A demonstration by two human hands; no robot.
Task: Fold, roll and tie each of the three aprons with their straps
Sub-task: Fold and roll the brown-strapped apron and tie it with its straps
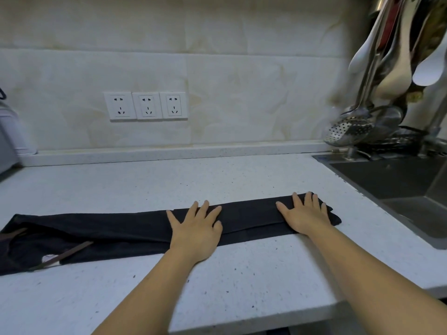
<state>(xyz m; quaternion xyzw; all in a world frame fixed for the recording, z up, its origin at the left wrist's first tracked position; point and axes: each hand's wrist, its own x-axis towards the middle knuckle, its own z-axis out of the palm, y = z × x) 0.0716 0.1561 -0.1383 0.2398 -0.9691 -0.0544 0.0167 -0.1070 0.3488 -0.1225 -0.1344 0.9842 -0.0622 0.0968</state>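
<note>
- Apron (251, 218): black cloth folded into a long, narrow band, lying flat on the white speckled worktop (242, 274) and running under both palms.
- The left grip (196, 228) is fully open. Its fingers are straight and spread and the palm lies flat on the cloth, about midway along the band. It curls round nothing.
- The right grip (304, 213) is open in the same way, with fingers spread and flat, pressing on the band's end. The cloth stops just past its fingertips and outer edge.
- Between the two grips a bare stretch of the band shows, with a fold edge running along its length.
- Well to the left of the left grip the band widens, and a brown strap (65, 253) lies slanted across it. The cloth reaches the frame's left edge there.
- Beyond the left grip's fingertips, three white wall sockets (147, 105) sit side by side on the tiled wall.
- To the right of the right grip a dark sink (399, 182) is set into the worktop.
- Above the sink hang blurred utensils (391, 56), with a perforated steel skimmer (348, 130) below them.
</note>
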